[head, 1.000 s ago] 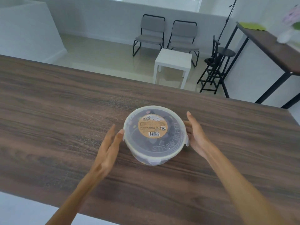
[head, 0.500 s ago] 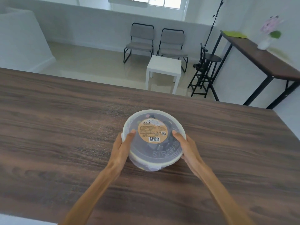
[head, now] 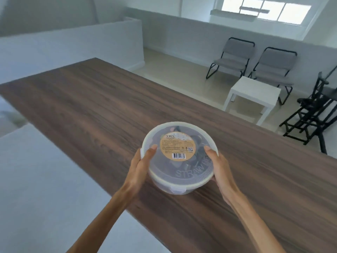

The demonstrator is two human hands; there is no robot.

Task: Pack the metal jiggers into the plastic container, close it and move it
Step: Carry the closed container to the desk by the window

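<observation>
A round translucent plastic container (head: 193,177) with its lid on and a tan round label is held between both hands, over the near part of the wooden table (head: 102,106). My left hand (head: 140,167) grips its left side, thumb on the lid. My right hand (head: 219,167) grips its right side, thumb on the lid too. Dark shapes of the metal jiggers (head: 197,156) show dimly through the lid; their detail is hidden. Whether the container touches the table I cannot tell.
The table's left edge runs diagonally close to my left arm, with pale floor (head: 36,179) beyond it. Behind the table stand a white side table (head: 253,92), two grey chairs (head: 235,57) and a black stool (head: 313,110).
Both hands went from beside the container to gripping it with thumbs on the lid. The view has swung left, so the table's left end and edge now show.
</observation>
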